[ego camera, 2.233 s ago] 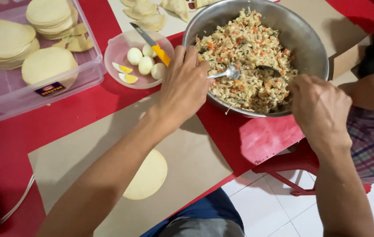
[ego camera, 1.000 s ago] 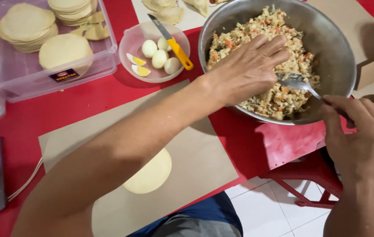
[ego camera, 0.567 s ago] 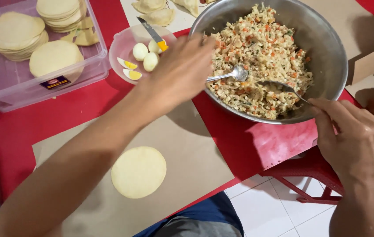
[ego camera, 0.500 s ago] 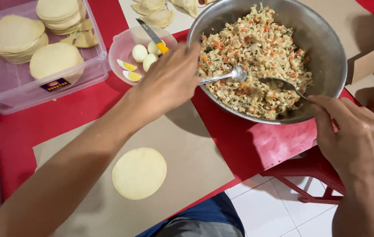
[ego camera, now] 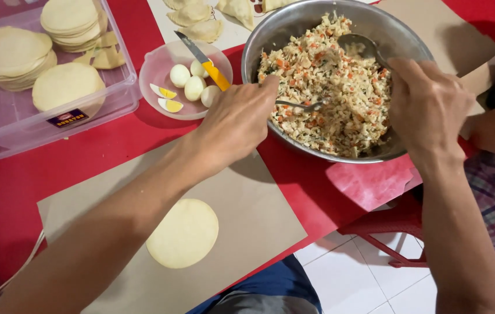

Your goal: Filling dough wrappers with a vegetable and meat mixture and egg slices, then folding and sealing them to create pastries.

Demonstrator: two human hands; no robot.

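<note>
Hands now both hold spoons in the big round metal bowl of chopped filling: left hand closed on the fork-like spoon, right hand, moved up, closed on the other spoon.

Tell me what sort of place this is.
Probably a home kitchen or dining table set up for making filled pastries: a metal bowl of mixed filling, stacked dough rounds in a clear tub, and boiled eggs on a pink plate.
</note>
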